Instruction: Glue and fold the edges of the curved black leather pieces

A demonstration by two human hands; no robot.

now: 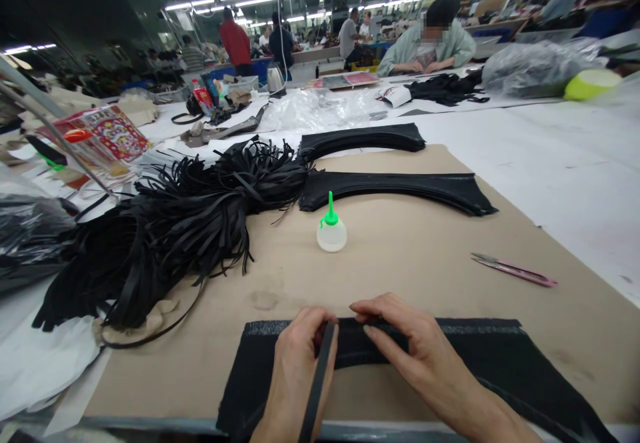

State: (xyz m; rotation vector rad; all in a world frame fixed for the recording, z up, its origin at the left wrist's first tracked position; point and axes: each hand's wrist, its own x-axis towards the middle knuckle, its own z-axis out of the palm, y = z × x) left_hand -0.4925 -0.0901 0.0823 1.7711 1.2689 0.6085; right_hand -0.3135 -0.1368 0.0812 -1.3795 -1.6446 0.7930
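A curved black fabric piece (pixel 480 349) lies on the brown board (pixel 425 263) at the near edge. My left hand (pixel 295 369) is closed in a pinch on a thin black strip (pixel 317 383) that runs down toward me, at the piece's top edge. My right hand (pixel 415 349) lies beside it, fingers pressing flat on the same top edge where the strip meets the fabric.
A small glue bottle with a green nozzle (pixel 331 231) stands mid-board. A big heap of black strips (pixel 190 223) lies left. Two stacks of curved black pieces (pixel 395 188) lie behind. Pink snips (pixel 515 271) rest right. A person (pixel 430 46) works at the far table.
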